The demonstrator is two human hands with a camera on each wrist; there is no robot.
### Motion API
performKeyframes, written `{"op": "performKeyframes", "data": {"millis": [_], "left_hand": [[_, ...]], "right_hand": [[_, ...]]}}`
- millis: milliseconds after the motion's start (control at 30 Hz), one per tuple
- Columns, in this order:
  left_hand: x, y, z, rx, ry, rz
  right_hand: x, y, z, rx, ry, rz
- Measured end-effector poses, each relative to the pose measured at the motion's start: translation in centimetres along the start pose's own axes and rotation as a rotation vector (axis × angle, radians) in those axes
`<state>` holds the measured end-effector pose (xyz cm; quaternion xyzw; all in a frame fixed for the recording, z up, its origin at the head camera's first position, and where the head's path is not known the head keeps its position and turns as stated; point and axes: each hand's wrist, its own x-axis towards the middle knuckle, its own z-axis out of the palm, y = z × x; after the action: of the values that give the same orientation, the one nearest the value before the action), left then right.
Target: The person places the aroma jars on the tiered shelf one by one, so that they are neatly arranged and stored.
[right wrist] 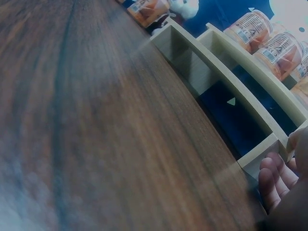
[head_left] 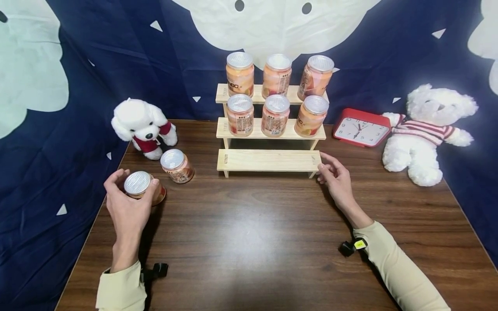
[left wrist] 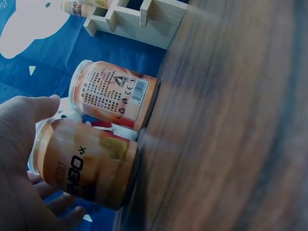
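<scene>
On the table at the left, my left hand (head_left: 126, 211) is spread around a standing jar of orange fruit (head_left: 138, 183) with a silver lid. In the left wrist view, a gap shows between the thumb and this jar (left wrist: 96, 163), with the fingers on its other side. A second fruit jar (head_left: 180, 168) stands just beyond it. My right hand (head_left: 337, 181) pinches the right end of the lowest step of a wooden three-step stand (head_left: 268, 160). In the right wrist view, the fingers (right wrist: 272, 175) are by the stand's end leg.
Several like jars (head_left: 275, 116) fill the two upper steps; the lowest step is bare. A white toy dog (head_left: 144, 125) sits behind the loose jars. Right of the stand are a red clock (head_left: 362, 127) and a white teddy bear (head_left: 428, 134). A blue cloth (head_left: 186, 77) hangs behind.
</scene>
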<state>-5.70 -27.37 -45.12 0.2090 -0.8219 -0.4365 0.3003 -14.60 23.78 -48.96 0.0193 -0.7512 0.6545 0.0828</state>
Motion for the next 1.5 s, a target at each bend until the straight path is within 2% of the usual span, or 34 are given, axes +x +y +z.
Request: {"op": "performKeyframes", "data": {"millis": [200,367,667,867,967,1167,1267,1367,1500], "left_hand": [[-0.2,-0.2,0.0,-0.023,-0.010,-0.059],[-0.2,-0.3,0.3,-0.040,0.007,-0.106],[-0.4,-0.2,0.8,-0.099,0.061,-0.093],[-0.6,-0.1,1.1,-0.204,0.097,-0.141],[-0.6,-0.2,1.2,-0.211,0.124,-0.150],[-0.5,-0.3,1.2,-0.181,0.178,-0.150],[-0.9,0.8,1.0,-0.205,0.219,-0.140],[-1.0,1.1,0.9,-0.228,0.262,-0.113],[-0.6,-0.2,1.0,-0.259,0.294,-0.057]], "right_hand": [[0.1,-0.1,0.1,0.006,-0.004,0.006],[0.1,-0.1,0.1,-0.003,0.000,0.000],[0.1,0.0,0.0,-0.004,0.001,-0.001],[0.1,0.1,0.0,0.000,-0.003,-0.005],[0.0,0.1,0.0,0.004,-0.005,-0.005],[0.0,0.1,0.0,0.008,-0.008,-0.008],[0.0,0.1,0.0,0.002,-0.013,-0.007],[0.0,0.1,-0.1,-0.007,-0.015,-0.007],[0.0,0.1,-0.1,-0.009,-0.014,-0.004]]}}
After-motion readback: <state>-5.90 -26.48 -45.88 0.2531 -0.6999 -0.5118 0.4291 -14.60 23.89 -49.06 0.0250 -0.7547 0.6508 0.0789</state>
